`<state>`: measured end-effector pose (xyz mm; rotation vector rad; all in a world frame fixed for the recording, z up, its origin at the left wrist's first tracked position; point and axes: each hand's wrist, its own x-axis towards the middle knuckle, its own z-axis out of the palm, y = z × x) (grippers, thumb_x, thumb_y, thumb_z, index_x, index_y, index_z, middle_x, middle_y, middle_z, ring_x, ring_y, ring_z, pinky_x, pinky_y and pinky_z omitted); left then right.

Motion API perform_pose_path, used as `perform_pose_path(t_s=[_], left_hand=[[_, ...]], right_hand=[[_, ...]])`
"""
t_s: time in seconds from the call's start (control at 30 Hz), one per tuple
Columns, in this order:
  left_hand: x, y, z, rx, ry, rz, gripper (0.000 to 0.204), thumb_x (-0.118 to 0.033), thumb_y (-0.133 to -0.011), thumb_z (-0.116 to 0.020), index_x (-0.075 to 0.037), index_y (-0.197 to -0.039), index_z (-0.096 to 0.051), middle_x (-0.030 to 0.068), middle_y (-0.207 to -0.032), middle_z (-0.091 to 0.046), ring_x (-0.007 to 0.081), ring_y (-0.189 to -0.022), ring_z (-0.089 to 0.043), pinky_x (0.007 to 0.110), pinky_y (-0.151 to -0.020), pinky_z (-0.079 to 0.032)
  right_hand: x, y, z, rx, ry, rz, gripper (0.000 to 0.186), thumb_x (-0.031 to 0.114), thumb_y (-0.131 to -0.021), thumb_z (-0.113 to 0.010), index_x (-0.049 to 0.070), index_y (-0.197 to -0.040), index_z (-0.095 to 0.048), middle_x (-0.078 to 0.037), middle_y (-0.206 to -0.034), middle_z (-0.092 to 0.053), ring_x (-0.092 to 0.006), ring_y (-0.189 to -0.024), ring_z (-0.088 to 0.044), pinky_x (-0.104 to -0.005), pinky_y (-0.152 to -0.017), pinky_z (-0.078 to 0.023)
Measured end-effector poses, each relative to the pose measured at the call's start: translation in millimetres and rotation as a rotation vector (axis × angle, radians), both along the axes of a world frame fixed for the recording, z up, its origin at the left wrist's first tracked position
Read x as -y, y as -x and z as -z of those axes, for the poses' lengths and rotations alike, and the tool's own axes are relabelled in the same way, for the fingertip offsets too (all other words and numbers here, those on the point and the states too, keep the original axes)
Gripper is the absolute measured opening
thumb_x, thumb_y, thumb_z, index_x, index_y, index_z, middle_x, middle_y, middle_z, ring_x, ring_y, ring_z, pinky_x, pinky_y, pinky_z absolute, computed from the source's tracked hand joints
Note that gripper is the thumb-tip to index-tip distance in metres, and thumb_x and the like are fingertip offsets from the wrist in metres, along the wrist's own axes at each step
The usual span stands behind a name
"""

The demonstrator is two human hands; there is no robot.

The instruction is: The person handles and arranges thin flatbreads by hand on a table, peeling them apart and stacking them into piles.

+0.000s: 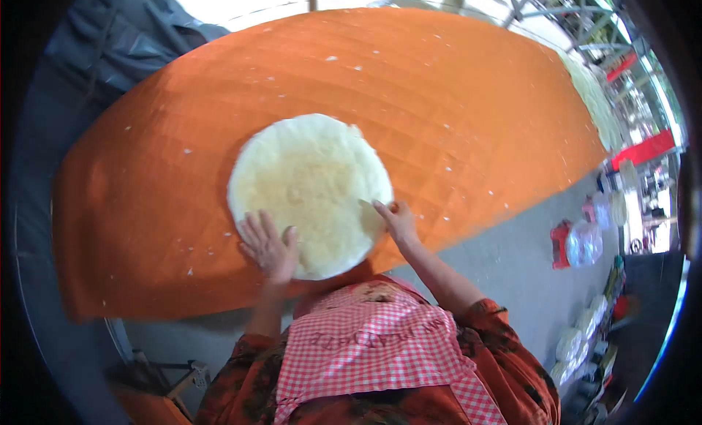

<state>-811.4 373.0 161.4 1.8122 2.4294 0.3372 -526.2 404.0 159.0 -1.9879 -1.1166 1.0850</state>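
Observation:
A large round, cream-white disc (311, 183), like a flat sheet of bread or dough, lies on an orange quilted cloth (468, 118). Its rim is slightly uneven and its middle is more yellow. My left hand (270, 248) rests flat on its lower left edge, fingers spread and holding nothing. At the right edge, my right hand (397, 222) has thumb and fingers pinched together on the rim. Whether the disc is one sheet or several layers, I cannot tell.
Small white scraps dot the cloth, whose near edge is by my checked apron (373, 344). Dark sheeting (131, 37) borders the left. On the floor at right stand a red stool (561, 244), a clear plastic container (584, 243) and several pale bundles (570, 344).

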Motion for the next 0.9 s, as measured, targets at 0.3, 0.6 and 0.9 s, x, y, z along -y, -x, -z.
perform_pose_path(t_s=[0.3,0.6,0.9], left_hand=[[-4,51,-18,0.157,-0.186,0.163,0.067,-0.035,-0.076,-0.068,-0.004,-0.131,-0.043,0.0223,-0.139,-0.036,0.0389,-0.131,-0.031,0.06,-0.104,-0.022],[-120,129,-2,0.969,0.013,-0.073,0.08,-0.04,-0.072,-0.071,0.006,-0.129,-0.039,0.0262,-0.126,-0.049,0.0353,-0.114,-0.052,0.041,-0.094,-0.043],[-171,125,-5,0.871,0.266,0.028,0.067,-0.03,-0.069,-0.073,0.007,-0.119,-0.049,0.0214,-0.115,-0.058,0.0282,-0.103,-0.06,0.037,-0.086,-0.049]], right_hand=[[27,38,-8,-0.566,0.119,0.317,0.047,0.035,-0.078,-0.073,-0.003,-0.101,-0.058,-0.012,-0.092,-0.063,-0.0205,-0.071,-0.064,-0.03,-0.057,-0.052],[17,29,-10,-0.87,0.295,0.224,0.062,0.036,-0.083,-0.063,0.003,-0.132,-0.044,-0.012,-0.122,-0.057,-0.0287,-0.106,-0.057,-0.0411,-0.085,-0.049],[25,28,2,-0.906,0.119,0.199,0.06,0.033,-0.084,-0.062,0.001,-0.132,-0.043,-0.012,-0.123,-0.057,-0.0258,-0.11,-0.057,-0.0409,-0.092,-0.047]])
